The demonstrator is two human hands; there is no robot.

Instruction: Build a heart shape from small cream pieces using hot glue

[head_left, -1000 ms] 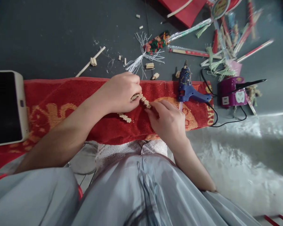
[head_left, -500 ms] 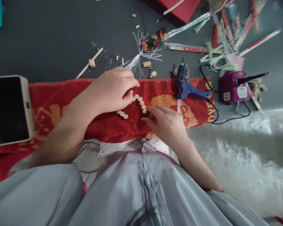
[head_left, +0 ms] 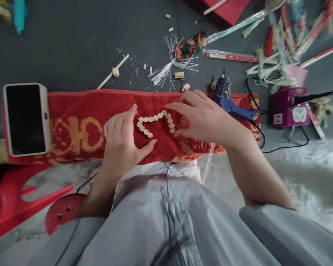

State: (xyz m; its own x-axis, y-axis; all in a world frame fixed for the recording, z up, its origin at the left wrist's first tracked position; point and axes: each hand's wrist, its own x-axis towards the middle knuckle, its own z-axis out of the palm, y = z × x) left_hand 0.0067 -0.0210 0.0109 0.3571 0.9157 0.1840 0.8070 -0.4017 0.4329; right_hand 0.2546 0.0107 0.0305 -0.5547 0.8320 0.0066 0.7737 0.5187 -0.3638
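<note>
A zigzag chain of small pale cream pieces lies on a red towel with orange patterns. On its left my left hand is open, thumb stretched below the chain's lower left end, fingers pointing away. From the right my right hand reaches in, thumb and fingers apart around the chain's right arm. Its thumb tip is close to that arm's lower end; whether it touches I cannot tell. Nothing shows between the fingers of either hand. Beyond the right hand lies a blue glue gun, partly hidden behind it.
A white-framed device with a dark screen rests on the towel's left. A purple power socket with cables stands right. Across the dark table lie a stick, a floral piece with white strings and several wrapped sticks.
My left hand has drawn back left and toward me, uncovering the chain's upper part. My right hand has moved up and spread its fingers. The view has shifted left.
</note>
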